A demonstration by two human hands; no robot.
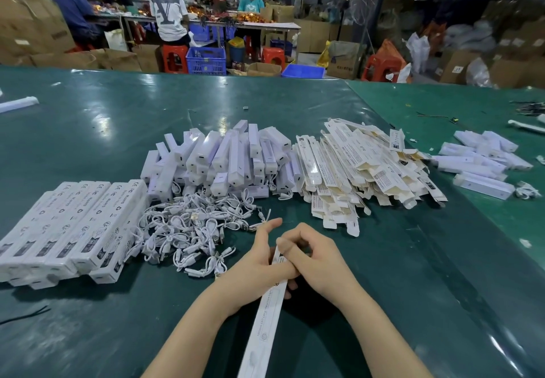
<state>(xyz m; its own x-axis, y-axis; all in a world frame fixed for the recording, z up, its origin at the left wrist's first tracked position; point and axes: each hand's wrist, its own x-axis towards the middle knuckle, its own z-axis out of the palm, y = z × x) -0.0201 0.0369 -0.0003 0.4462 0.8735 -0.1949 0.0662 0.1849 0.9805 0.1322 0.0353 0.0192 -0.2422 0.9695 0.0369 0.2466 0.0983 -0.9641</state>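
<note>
A long narrow white printed box [267, 315] runs from the bottom edge up to my hands. My left hand [256, 262] holds its far end from the left, index finger stretched forward. My right hand [312, 256] grips the same end from the right, thumb pressed on the box top. Beyond my hands lie a tangle of short white cables [191, 230], a heap of white lamp bars [233, 159], and a pile of flat unfolded box sleeves [362, 171]. Closed white boxes [73, 227] lie side by side at the left.
The green table [118, 118] stretches far ahead. More lamp bars [477, 159] lie at the right on a second green mat. One lamp bar [17, 103] lies at the far left. People sit at tables behind, among cardboard boxes, red stools and blue crates [206, 60].
</note>
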